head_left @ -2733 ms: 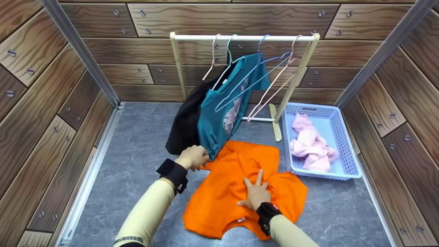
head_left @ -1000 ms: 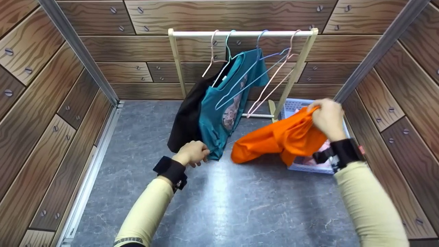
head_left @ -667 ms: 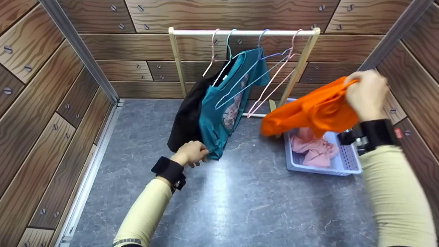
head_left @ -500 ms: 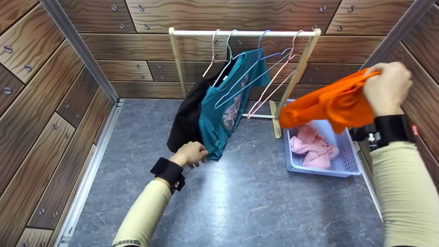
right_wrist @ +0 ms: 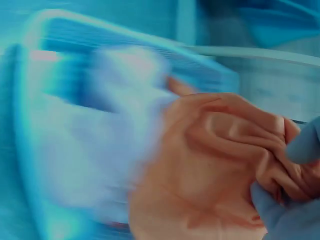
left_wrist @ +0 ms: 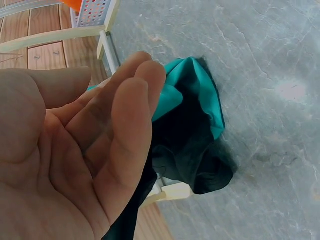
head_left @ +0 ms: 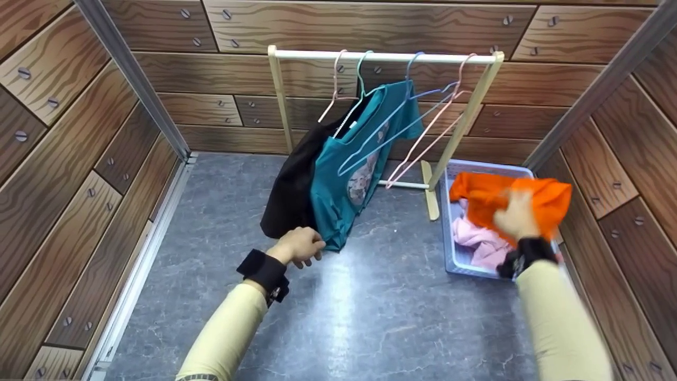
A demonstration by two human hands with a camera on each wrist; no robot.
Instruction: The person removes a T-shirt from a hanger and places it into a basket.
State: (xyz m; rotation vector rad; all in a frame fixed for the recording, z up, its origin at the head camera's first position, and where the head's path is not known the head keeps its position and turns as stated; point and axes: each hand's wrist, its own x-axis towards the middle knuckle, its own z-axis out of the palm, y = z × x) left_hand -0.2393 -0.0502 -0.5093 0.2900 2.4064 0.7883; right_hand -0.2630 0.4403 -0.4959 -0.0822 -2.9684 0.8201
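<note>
The right hand [head_left: 517,216], motion-blurred in the head view, is over the basket with the orange T-shirt [head_left: 484,198]. In the right wrist view, the T-shirt [right_wrist: 200,175] looks tan, and bluish fingers [right_wrist: 305,144] pinch its bunched cloth. A crumpled pink garment [head_left: 478,238] lies in the blue basket [head_left: 449,248], partly covered by the orange cloth. The left hand [head_left: 299,247] hangs with loosely curled fingers beside the hems of a teal T-shirt [head_left: 330,182] and a black garment [head_left: 288,196]. Nothing is in its palm in the left wrist view.
A small wooden clothes rack [head_left: 465,121] stands at the back with several hangers on its white rail [head_left: 386,55]. A blue hanger [head_left: 391,140] and a pink hanger [head_left: 418,153] bear no clothes. Wood-patterned walls enclose the grey marbled surface [head_left: 370,317].
The right hand gathered the orange T-shirt off the grey surface, lifted it to the right above the basket, then lowered it there. The left hand has hardly moved.
</note>
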